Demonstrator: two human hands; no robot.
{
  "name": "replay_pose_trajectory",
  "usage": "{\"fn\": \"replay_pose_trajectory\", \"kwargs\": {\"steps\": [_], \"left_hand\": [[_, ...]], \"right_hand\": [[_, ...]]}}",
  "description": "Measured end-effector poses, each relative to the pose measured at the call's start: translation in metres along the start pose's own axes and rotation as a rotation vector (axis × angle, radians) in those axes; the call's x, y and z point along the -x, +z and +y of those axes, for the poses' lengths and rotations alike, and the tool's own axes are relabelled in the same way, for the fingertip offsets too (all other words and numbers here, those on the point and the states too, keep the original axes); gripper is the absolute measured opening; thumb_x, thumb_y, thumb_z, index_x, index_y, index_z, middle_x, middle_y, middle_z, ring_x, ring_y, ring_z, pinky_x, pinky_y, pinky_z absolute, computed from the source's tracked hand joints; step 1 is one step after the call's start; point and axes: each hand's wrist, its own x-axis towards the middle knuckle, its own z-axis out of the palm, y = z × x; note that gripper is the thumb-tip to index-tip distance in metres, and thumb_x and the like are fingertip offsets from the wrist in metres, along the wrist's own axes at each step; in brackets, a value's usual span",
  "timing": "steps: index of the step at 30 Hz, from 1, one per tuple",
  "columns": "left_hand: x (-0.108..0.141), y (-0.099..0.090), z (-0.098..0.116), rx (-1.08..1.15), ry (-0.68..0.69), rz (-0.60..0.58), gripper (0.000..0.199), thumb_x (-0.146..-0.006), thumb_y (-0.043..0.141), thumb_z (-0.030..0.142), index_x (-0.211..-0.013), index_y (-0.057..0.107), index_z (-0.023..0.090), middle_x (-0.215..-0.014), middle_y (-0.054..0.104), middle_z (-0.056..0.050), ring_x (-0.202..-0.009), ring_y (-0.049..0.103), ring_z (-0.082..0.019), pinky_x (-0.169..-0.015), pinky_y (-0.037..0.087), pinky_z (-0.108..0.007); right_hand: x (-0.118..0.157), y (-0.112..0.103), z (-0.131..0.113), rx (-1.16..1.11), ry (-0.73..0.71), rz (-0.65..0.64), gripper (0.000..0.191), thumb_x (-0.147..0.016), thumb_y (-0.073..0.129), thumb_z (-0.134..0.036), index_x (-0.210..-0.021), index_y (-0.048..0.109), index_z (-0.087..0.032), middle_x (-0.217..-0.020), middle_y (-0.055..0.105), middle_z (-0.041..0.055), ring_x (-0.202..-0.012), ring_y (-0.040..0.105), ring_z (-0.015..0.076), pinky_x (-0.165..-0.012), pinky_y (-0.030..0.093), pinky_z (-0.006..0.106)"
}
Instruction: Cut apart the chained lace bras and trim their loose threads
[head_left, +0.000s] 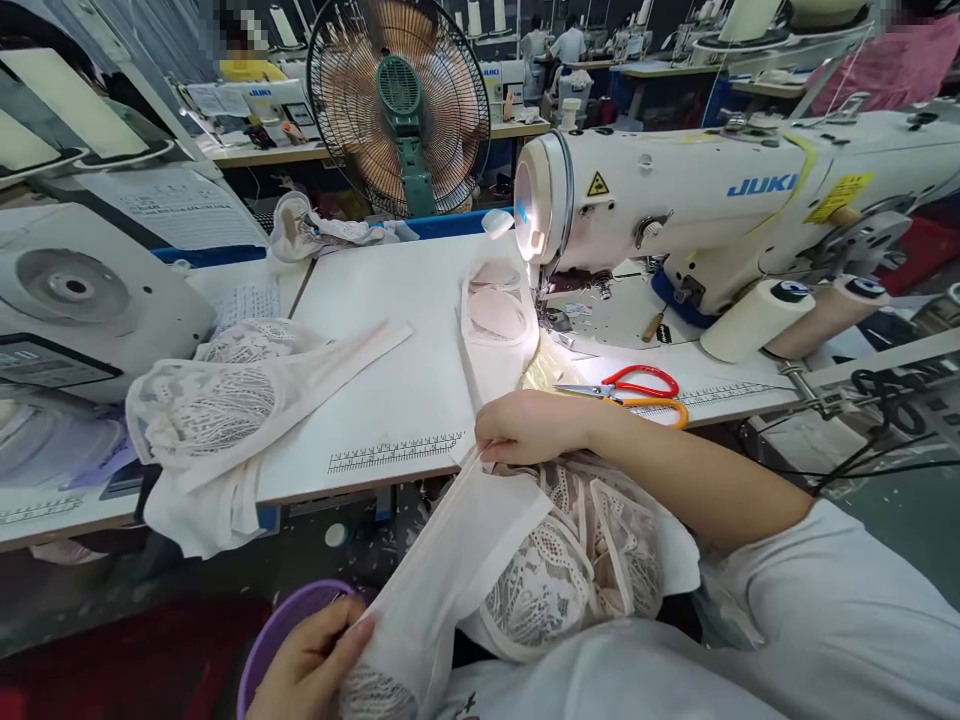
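A pale fabric band (442,545) stretches diagonally between my two hands, below the front edge of the table. My left hand (319,655) pinches its lower end, near a lace part at the bottom. At the table edge my right hand (529,428) is closed on the upper end. From there a bra piece with a smooth cup (496,315) runs up to the sewing machine's needle area. More lace garments (555,580) lie on my lap beneath my right forearm. Scissors with red and orange handles (637,385) rest just beyond my right wrist.
The JUKI sewing machine (675,190) stands at the right, with thread cones (757,320) beside it. Lace bras (225,410) lie on the table's left part, near another machine (82,300). A fan (399,100) is behind the table. Below it is a purple bin (262,640).
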Motion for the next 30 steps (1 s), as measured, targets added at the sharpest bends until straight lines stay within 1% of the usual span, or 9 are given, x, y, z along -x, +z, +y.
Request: {"fn": "replay_pose_trajectory", "kwargs": {"steps": [3, 6, 8, 10, 13, 16, 19, 24, 30], "left_hand": [[-0.011, -0.003, -0.004, -0.159, 0.099, -0.132, 0.033, -0.077, 0.057, 0.046, -0.054, 0.062, 0.023, -0.062, 0.060, -0.003, -0.060, 0.054, -0.021, -0.058, 0.044, -0.029], [-0.022, 0.001, 0.002, -0.277, 0.144, -0.240, 0.016, -0.077, 0.058, 0.036, -0.083, 0.069, 0.026, -0.083, 0.069, -0.005, -0.080, 0.062, -0.025, -0.071, 0.048, -0.029], [-0.027, 0.011, 0.011, -0.280, 0.211, -0.241, 0.023, -0.077, 0.058, 0.032, -0.097, 0.066, 0.026, -0.095, 0.070, -0.005, -0.088, 0.062, -0.025, -0.074, 0.047, -0.028], [-0.032, 0.026, 0.021, -0.210, 0.296, -0.182, 0.026, -0.077, 0.057, 0.030, -0.102, 0.064, 0.024, -0.100, 0.068, -0.007, -0.088, 0.062, -0.023, -0.075, 0.047, -0.027], [-0.037, 0.051, 0.036, 0.020, 0.320, -0.035, 0.021, -0.078, 0.059, 0.029, -0.097, 0.061, 0.022, -0.095, 0.067, -0.007, -0.083, 0.061, -0.020, -0.070, 0.046, -0.025], [-0.041, 0.064, 0.047, 0.258, 0.265, -0.022, 0.015, -0.077, 0.061, 0.031, -0.089, 0.059, 0.022, -0.081, 0.066, -0.003, -0.072, 0.059, -0.015, -0.062, 0.044, -0.021], [-0.045, 0.063, 0.052, 0.377, 0.214, -0.078, 0.015, -0.074, 0.067, 0.031, -0.082, 0.059, 0.021, -0.072, 0.062, 0.001, -0.064, 0.054, -0.011, -0.057, 0.041, -0.017], [-0.048, 0.056, 0.052, 0.511, 0.145, -0.065, 0.021, -0.066, 0.075, 0.032, -0.072, 0.059, 0.019, -0.065, 0.057, 0.002, -0.058, 0.049, -0.009, -0.053, 0.038, -0.016], [-0.046, 0.053, 0.057, 0.571, 0.073, -0.104, 0.023, -0.061, 0.078, 0.032, -0.066, 0.061, 0.017, -0.072, 0.060, 0.000, -0.064, 0.051, -0.011, -0.056, 0.039, -0.019]], "right_hand": [[0.001, 0.004, -0.009, -0.041, -0.117, -0.006, 0.015, -0.080, 0.050, -0.020, -0.069, 0.058, -0.014, -0.073, 0.059, 0.0045, -0.067, 0.050, 0.0150, -0.058, 0.036, 0.026], [0.002, 0.007, -0.016, -0.105, -0.199, 0.032, 0.013, -0.073, 0.050, -0.017, -0.061, 0.052, -0.016, -0.063, 0.054, 0.0005, -0.060, 0.045, 0.0129, -0.056, 0.034, 0.025], [0.001, 0.007, -0.018, -0.150, -0.175, 0.052, 0.012, -0.071, 0.051, -0.019, -0.059, 0.049, -0.017, -0.060, 0.050, -0.0013, -0.057, 0.043, 0.0119, -0.054, 0.033, 0.024], [-0.001, 0.006, -0.018, -0.195, -0.139, 0.066, 0.014, -0.071, 0.051, -0.021, -0.058, 0.046, -0.017, -0.057, 0.047, -0.0028, -0.055, 0.041, 0.0108, -0.052, 0.032, 0.023], [-0.001, 0.002, -0.019, -0.256, -0.098, 0.071, 0.019, -0.072, 0.052, -0.023, -0.056, 0.044, -0.018, -0.053, 0.045, -0.0045, -0.051, 0.040, 0.0093, -0.047, 0.030, 0.022], [0.000, -0.001, -0.021, -0.313, -0.049, 0.056, 0.019, -0.074, 0.054, -0.024, -0.057, 0.047, -0.017, -0.053, 0.048, -0.0045, -0.052, 0.044, 0.0093, -0.047, 0.031, 0.020], [0.000, -0.002, -0.023, -0.374, -0.024, 0.067, 0.022, -0.078, 0.055, -0.028, -0.060, 0.049, -0.016, -0.052, 0.050, -0.0046, -0.053, 0.045, 0.0092, -0.049, 0.031, 0.020], [-0.004, 0.001, -0.023, -0.408, -0.047, 0.122, 0.025, -0.078, 0.058, -0.030, -0.059, 0.049, -0.016, -0.048, 0.043, -0.0069, -0.048, 0.039, 0.0073, -0.048, 0.030, 0.019], [-0.009, 0.003, -0.024, -0.463, -0.094, 0.124, 0.020, -0.076, 0.055, -0.026, -0.059, 0.050, -0.016, -0.053, 0.050, -0.0051, -0.049, 0.041, 0.0074, -0.045, 0.030, 0.018]]}}
